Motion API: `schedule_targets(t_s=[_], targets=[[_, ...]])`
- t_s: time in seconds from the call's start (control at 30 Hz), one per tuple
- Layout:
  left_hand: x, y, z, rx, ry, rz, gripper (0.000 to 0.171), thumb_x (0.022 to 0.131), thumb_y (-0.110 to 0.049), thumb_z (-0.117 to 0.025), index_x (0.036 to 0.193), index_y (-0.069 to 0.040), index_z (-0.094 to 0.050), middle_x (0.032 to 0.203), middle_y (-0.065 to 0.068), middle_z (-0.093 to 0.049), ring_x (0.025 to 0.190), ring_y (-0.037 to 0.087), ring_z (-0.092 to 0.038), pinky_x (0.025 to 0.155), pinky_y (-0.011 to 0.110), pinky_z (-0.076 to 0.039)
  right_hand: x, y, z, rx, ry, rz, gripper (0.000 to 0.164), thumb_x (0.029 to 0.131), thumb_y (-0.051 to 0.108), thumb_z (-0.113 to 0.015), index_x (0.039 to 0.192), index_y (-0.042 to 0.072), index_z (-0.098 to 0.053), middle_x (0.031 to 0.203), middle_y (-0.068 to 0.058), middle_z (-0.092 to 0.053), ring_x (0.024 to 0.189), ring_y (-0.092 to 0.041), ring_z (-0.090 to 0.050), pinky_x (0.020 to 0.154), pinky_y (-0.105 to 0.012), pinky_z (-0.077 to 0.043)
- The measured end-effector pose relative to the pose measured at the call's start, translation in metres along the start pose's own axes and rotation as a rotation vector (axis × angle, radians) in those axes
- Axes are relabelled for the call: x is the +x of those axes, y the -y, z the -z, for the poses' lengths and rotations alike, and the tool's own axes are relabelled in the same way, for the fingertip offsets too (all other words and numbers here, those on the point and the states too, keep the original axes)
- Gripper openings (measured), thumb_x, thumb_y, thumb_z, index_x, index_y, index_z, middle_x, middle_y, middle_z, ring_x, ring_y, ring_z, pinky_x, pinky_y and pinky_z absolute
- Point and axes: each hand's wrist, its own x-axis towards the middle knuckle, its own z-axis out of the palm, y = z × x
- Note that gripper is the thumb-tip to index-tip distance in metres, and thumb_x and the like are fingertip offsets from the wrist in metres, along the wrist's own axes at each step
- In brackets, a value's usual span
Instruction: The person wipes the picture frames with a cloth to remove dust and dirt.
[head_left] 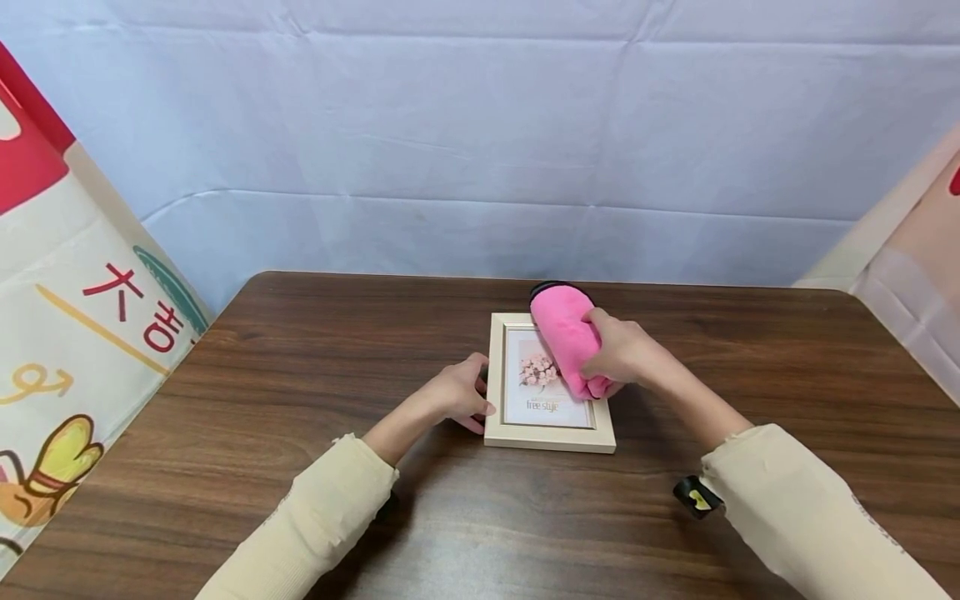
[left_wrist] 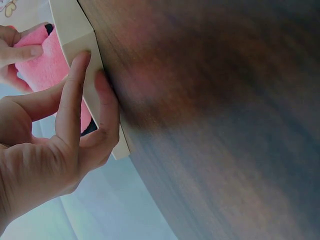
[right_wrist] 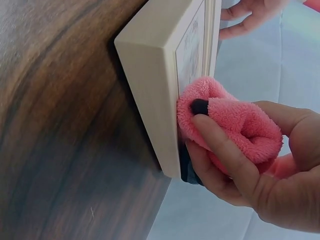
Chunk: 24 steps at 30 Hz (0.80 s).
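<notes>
A picture frame (head_left: 550, 440) with a cream border lies flat on the table, a flower print under its front. My right hand (head_left: 624, 348) grips a folded pink fluffy cloth (head_left: 558, 321) with black edging, which lies across the frame's upper right part. In the right wrist view, fingers (right_wrist: 225, 145) curl round the rolled cloth (right_wrist: 245, 125), right at the frame's face. My left hand (head_left: 459, 390) holds the frame's left edge. In the left wrist view, its fingertips (left_wrist: 82, 60) touch the outer side of the frame (left_wrist: 80, 42), while the thumb reaches toward the front.
The brown wood-grain table (head_left: 337, 333) has rounded far corners. Behind it hangs a pale cloth backdrop (head_left: 450, 125). A printed cloth (head_left: 82, 250) with red characters and cartoon drawings hangs at the left. A black strap (head_left: 697, 497) shows at my right sleeve.
</notes>
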Motion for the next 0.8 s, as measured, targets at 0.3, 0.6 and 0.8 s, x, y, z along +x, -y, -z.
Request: schedule_targets(t_s=[0.3, 0.6, 0.8], targets=[[0.001, 0.002, -0.001, -0.024, -0.002, -0.005, 0.059, 0.076, 0.018, -0.061, 0.127, -0.001, -0.037, 0.095, 0.017, -0.048, 0.069, 0.028, -0.062, 0.054, 0.032, -0.057, -0.004, 0.005, -0.011, -0.090, -0.018, 0.032, 0.073, 0.070, -0.005, -0.061, 0.133, -0.005, -0.026, 0.099, -0.029, -0.048, 0.053, -0.016, -0.059, 0.050, -0.031, -0.055], [0.001, 0.001, -0.001, -0.026, 0.000, -0.008, 0.060, 0.076, 0.017, -0.061, 0.128, -0.001, -0.036, 0.095, 0.017, -0.049, 0.067, 0.027, -0.062, 0.054, 0.031, -0.056, -0.010, 0.010, -0.023, -0.114, -0.007, 0.043, 0.073, 0.070, -0.004, -0.059, 0.135, -0.004, -0.026, 0.107, -0.030, -0.046, 0.053, -0.016, -0.058, 0.048, -0.030, -0.054], [0.000, 0.002, 0.000, -0.020, 0.006, -0.014, 0.059, 0.077, 0.017, -0.061, 0.128, -0.001, -0.036, 0.097, 0.017, -0.048, 0.068, 0.027, -0.061, 0.054, 0.031, -0.057, -0.016, 0.014, -0.029, -0.112, 0.012, 0.076, 0.073, 0.069, -0.004, -0.060, 0.134, -0.005, -0.027, 0.110, -0.030, -0.046, 0.058, -0.019, -0.058, 0.046, -0.030, -0.054]])
